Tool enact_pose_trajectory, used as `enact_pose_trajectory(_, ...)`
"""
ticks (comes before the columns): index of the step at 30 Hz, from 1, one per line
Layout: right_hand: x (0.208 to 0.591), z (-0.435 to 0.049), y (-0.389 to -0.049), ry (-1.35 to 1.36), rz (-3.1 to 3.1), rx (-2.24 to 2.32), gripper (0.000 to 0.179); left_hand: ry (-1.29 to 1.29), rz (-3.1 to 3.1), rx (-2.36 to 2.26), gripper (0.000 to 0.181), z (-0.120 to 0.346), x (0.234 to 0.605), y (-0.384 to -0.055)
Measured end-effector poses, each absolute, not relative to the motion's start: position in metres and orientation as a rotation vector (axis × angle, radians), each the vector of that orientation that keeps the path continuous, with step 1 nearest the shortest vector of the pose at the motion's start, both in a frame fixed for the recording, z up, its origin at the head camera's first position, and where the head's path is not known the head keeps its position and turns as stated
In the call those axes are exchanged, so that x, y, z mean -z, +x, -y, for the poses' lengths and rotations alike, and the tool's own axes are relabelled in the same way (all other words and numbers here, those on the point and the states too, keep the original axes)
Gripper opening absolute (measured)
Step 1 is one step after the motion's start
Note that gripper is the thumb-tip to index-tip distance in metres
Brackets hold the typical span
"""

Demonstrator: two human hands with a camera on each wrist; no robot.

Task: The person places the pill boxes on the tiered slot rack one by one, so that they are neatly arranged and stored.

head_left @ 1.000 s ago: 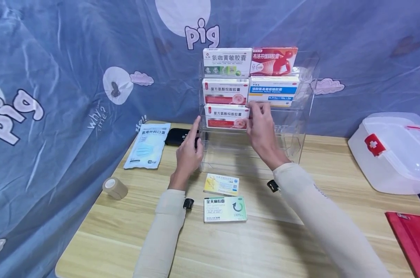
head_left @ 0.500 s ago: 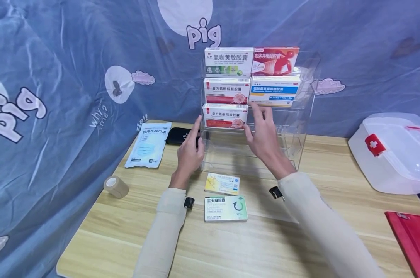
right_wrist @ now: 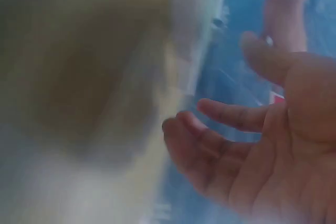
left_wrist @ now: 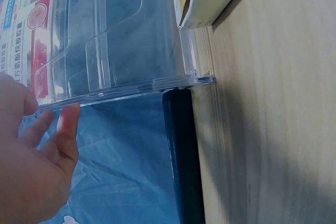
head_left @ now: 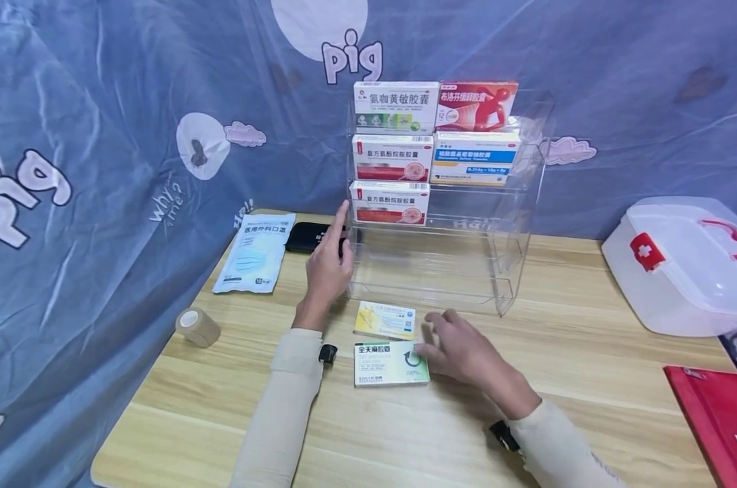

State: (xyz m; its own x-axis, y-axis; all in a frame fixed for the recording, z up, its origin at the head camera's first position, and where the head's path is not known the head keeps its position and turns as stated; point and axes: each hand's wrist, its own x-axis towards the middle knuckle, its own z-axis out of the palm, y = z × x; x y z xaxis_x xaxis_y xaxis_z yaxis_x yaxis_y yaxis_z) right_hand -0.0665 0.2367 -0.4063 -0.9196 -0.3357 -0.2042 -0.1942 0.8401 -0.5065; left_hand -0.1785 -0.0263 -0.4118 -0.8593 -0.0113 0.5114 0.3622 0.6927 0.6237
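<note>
My left hand rests at the left side of a clear acrylic display rack, index finger extended up along it. In the left wrist view the fingertips are right at the rack's edge. My right hand holds nothing and hovers beside two medicine boxes on the table, fingers loosely bent; its thumb overlaps the green-and-white box. Just behind that lies a smaller yellow-and-white box. The rack bears a red-and-white medicine box on its third tier, left side, beneath another red-and-white box.
Higher on the rack stand a green-and-white box, a red box and a blue-and-white box. Leftward are a mask packet, a black case and a tape roll. Rightward are a first-aid box and red pouch.
My right hand has let go of the lower red-and-white box, which sits slightly further left on its tier, and has come down to the boxes on the table. My left hand stays at the rack.
</note>
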Motion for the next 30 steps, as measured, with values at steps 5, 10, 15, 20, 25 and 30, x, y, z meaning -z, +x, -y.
enact_pose_trajectory(5,0.419,-0.236,-0.051,-0.433,-2.708,0.721,0.071,-0.274,2.411,1.036,0.074,0.027,0.411,-0.179)
enact_pose_trajectory(10,0.422,-0.244,-0.039,-0.465,-2.729,0.754,0.072,-0.272,2.413,1.034,0.074,0.027,0.412,-0.179)
enact_pose_trajectory(15,0.423,-0.26,-0.029,-0.43,-2.731,0.798,0.07,-0.267,2.419,1.04,0.074,0.027,0.412,-0.179)
enact_pose_trajectory(20,0.423,-0.281,-0.022,-0.413,-2.739,0.831,0.07,-0.259,2.422,1.047,0.074,0.028,0.411,-0.178)
enact_pose_trajectory(25,0.423,-0.294,-0.016,-0.425,-2.771,0.879,0.067,-0.25,2.429,1.036,0.073,0.028,0.411,-0.177)
enact_pose_trajectory(30,0.425,-0.299,-0.016,-0.399,-2.764,1.063,0.059,-0.25,2.433,1.041,0.074,0.027,0.412,-0.178)
